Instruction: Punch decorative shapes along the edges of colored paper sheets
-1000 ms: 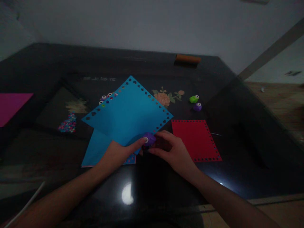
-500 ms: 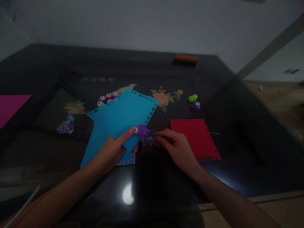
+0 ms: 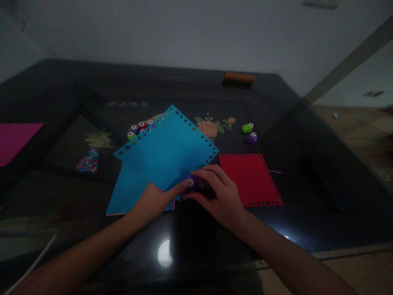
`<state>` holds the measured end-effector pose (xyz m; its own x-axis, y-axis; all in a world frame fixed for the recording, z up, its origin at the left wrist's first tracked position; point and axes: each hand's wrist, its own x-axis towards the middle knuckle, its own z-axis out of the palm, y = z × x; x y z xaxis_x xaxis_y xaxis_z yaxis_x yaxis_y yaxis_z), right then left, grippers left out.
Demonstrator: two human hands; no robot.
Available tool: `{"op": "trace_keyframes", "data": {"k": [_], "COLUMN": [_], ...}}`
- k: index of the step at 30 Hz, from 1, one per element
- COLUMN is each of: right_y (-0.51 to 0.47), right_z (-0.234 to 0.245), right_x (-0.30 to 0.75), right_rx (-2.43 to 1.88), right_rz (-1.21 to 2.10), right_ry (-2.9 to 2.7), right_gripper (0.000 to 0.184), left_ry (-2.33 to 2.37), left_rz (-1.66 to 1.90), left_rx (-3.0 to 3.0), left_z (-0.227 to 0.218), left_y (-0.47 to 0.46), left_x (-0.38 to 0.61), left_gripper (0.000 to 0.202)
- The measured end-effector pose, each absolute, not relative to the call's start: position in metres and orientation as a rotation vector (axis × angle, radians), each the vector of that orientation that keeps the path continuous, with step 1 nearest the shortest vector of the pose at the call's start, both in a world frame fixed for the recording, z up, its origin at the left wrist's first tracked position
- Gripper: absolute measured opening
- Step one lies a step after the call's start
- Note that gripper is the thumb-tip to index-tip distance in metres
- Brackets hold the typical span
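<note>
A purple craft punch [image 3: 195, 182] sits at the near corner of a blue paper sheet [image 3: 167, 143] whose two far edges carry rows of punched shapes. My left hand [image 3: 155, 200] grips the punch with its thumb on the white button; its other fingers are hidden underneath. From the right, my right hand [image 3: 222, 192] curls its fingers and thumb around the same punch. Under the punched sheet lies more blue paper [image 3: 121, 196], with a pink edge showing. The spot where punch and paper meet is dark and covered by my fingers.
A red sheet [image 3: 239, 176] with punched edges lies right. Two punches, green [image 3: 247, 128] and purple [image 3: 252, 137], stand beyond it. Several more punches [image 3: 141, 126] cluster behind the blue sheet. Confetti [image 3: 89, 162] and a pink sheet [image 3: 18, 141] lie left; an orange roll [image 3: 239, 78] lies at the back.
My right hand has moved from the confetti pile onto the purple punch. The punch and blue sheet have shifted right and turned, and my left thumb still rests on the button.
</note>
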<state>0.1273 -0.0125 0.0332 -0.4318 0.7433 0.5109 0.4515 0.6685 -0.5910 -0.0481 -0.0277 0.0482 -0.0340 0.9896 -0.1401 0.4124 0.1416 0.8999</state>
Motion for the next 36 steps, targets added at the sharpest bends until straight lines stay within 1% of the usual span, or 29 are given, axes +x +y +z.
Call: {"op": "trace_keyframes", "data": {"k": [3,6,10,15,20,23,27,33,36], "right_y": [-0.011,-0.009,-0.006,-0.007,-0.011,-0.018,-0.03,-0.041,-0.04], "right_z": [0.029,0.028,0.028,0.031,0.038,0.036,0.027,0.023,0.022], "right_x": [0.126,0.126,0.126,0.13,0.137,0.144,0.154,0.159,0.159], "right_rx": [-0.928,-0.943,-0.996,-1.044,-1.109,-1.153,-1.219,-1.173,-1.147], "right_rz": [0.426,0.443,0.528,0.61,0.781,0.851,0.8,0.502,0.454], "right_ry": [-2.089,-2.07,-2.043,-2.01,-1.919,-1.884,-1.909,-1.981,-2.028], "right_gripper": [0.028,0.026,0.027,0.031,0.028,0.026,0.024,0.022,0.022], "left_ry": [1.518,1.51,1.566,1.487,1.429,1.451,1.388,1.297,1.311], "left_rz": [0.832,0.862,0.915,0.851,0.792,0.841,0.843,0.896,0.844], "left_rx": [1.407,1.447,1.552,1.718,1.841,1.839,1.779,1.765,1.723], "left_z": [0.048,0.046,0.041,0.039,0.041,0.04,0.039,0.039,0.041], "left_y": [-0.03,-0.032,-0.033,-0.035,-0.045,-0.051,-0.055,-0.061,-0.062], "left_x": [-0.047,-0.048,-0.05,-0.049,-0.044,-0.041,-0.037,-0.035,-0.035], "left_gripper": [0.026,0.026,0.029,0.031,0.028,0.033,0.029,0.024,0.021]}}
